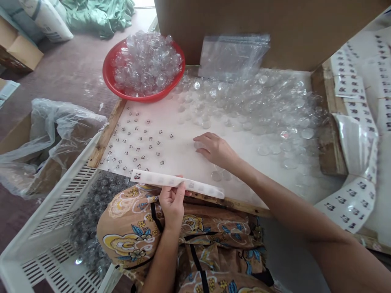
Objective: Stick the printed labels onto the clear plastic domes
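My left hand is closed on a sticker strip, thumb on top, at the board's near edge. One panda sticker shows plainly at the strip's left end; fainter marks run along the rest. My right hand is over the middle of the white board, its thumb and fingers closed around a clear plastic disc. Left of it lie many clear pieces with panda stickers. Beyond and to the right, a heap of plain clear discs covers the board.
A red bowl heaped with clear pieces stands at the back left. Behind the board are a zip bag and a cardboard box. A white crate sits lower left. Sticker sheets hang at the right by the wooden edge.
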Available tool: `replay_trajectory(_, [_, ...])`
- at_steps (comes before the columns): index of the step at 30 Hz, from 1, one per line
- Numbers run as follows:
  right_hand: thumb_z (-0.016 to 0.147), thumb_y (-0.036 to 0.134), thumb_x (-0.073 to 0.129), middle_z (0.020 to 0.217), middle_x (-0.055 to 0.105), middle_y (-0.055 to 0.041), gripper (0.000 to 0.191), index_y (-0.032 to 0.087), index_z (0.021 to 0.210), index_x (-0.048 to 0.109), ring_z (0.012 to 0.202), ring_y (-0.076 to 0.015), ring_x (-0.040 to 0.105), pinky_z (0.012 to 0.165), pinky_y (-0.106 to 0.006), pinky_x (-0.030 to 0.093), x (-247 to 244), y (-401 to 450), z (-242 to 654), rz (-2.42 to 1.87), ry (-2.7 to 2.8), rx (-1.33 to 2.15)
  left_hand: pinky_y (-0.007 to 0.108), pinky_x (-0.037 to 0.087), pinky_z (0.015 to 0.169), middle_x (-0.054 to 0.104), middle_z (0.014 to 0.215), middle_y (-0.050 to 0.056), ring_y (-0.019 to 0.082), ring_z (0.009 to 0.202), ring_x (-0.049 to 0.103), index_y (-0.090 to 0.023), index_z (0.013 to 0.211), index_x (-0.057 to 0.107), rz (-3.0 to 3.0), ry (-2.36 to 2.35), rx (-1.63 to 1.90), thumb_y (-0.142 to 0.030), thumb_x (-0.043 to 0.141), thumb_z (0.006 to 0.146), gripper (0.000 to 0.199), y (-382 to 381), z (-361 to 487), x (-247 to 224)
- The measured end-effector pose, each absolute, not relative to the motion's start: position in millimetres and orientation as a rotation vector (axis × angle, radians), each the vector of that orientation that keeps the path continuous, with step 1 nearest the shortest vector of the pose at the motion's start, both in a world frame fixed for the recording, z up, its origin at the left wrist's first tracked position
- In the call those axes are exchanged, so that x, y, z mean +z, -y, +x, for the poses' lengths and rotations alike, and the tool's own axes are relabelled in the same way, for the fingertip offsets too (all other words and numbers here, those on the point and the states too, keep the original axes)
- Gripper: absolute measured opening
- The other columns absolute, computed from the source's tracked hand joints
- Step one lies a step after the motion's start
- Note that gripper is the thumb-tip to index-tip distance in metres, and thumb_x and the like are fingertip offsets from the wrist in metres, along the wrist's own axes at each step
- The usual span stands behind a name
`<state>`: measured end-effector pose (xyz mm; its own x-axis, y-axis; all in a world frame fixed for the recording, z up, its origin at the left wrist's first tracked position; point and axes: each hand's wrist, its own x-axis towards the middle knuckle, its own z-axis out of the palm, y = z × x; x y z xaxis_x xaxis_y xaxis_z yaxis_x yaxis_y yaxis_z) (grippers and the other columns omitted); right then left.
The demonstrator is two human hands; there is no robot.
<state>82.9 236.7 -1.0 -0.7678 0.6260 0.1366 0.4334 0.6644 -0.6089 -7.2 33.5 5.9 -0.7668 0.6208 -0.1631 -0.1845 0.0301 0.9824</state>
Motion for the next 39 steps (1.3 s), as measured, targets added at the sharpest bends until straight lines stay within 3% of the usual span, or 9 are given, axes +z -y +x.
replay_trajectory(5, [0.083, 0.010, 0.055, 0.117, 0.067, -0.0092, 0.036, 0.019, 0.117, 0.063, 0.096, -0.0214, 0.066, 0.083, -0.033, 0.051, 7, -235, 93, -0.832, 2.500, 1.024, 0.024, 0.056, 0.049, 0.069, 0.072, 0.002, 0.013, 0.054, 0.063, -0.016, 0.095, 0.073, 0.410, -1.692, 1.762, -0.041, 0.077, 0.075, 0.032, -31, -6, 6])
replay_trajectory(10, [0.079, 0.007, 0.053, 0.117, 0.069, -0.0068, 0.041, 0.021, 0.116, 0.064, 0.099, -0.0221, 0.065, 0.085, -0.034, 0.051, 8, -239, 95, -0.876, 2.464, 1.007, 0.026, 0.057, 0.050, 0.070, 0.069, 0.001, 0.014, 0.051, 0.064, -0.016, 0.095, 0.073, 0.391, -1.669, 1.738, -0.042, 0.077, 0.075, 0.032, -25, -4, 6])
replay_trajectory(19, [0.086, 0.021, 0.057, 0.109, 0.072, -0.0089, 0.024, 0.019, 0.107, 0.068, 0.096, -0.0246, 0.067, 0.085, -0.036, 0.049, -1, -244, 93, -0.940, 2.440, 0.957, 0.023, 0.057, 0.052, 0.071, 0.077, 0.002, 0.013, 0.059, 0.065, -0.019, 0.089, 0.076, 0.349, -1.648, 1.855, -0.037, 0.080, 0.073, 0.024, -5, 3, 26])
replay_trajectory(22, [0.089, 0.023, 0.054, 0.100, 0.074, -0.0071, 0.019, 0.020, 0.099, 0.070, 0.087, -0.0226, 0.066, 0.079, -0.033, 0.048, 0, -245, 93, -1.000, 2.389, 0.964, 0.021, 0.056, 0.047, 0.071, 0.076, 0.002, 0.013, 0.057, 0.064, -0.018, 0.088, 0.076, 0.314, -1.626, 1.839, -0.038, 0.080, 0.071, 0.026, -2, 3, 31])
replay_trajectory(26, [0.088, 0.023, 0.052, 0.094, 0.072, -0.0071, 0.019, 0.020, 0.089, 0.070, 0.080, -0.0198, 0.064, 0.074, -0.030, 0.046, 2, -248, 92, -1.079, 2.285, 0.959, 0.024, 0.057, 0.051, 0.069, 0.070, 0.002, 0.014, 0.057, 0.065, -0.018, 0.094, 0.075, 0.354, -1.553, 1.775, -0.033, 0.076, 0.078, 0.022, -3, 2, 24])
replay_trajectory(31, [0.085, 0.021, 0.055, 0.079, 0.069, -0.0029, 0.024, 0.020, 0.105, 0.068, 0.070, -0.0170, 0.060, 0.071, -0.028, 0.044, 6, -252, 87, -1.181, 2.216, 1.026, 0.024, 0.058, 0.053, 0.071, 0.077, 0.003, 0.014, 0.062, 0.065, -0.017, 0.096, 0.075, 0.410, -1.561, 1.725, -0.029, 0.074, 0.080, 0.020, -8, -2, 13])
replay_trajectory(39, [0.084, 0.022, 0.060, 0.080, 0.071, -0.0015, 0.013, 0.021, 0.089, 0.072, 0.069, -0.0152, 0.061, 0.067, -0.026, 0.044, 21, -236, 91, -1.068, 2.442, 1.178, 0.024, 0.058, 0.052, 0.071, 0.077, 0.003, 0.014, 0.062, 0.065, -0.017, 0.094, 0.074, 0.403, -1.563, 1.674, -0.032, 0.075, 0.079, 0.021, -11, -2, 10])
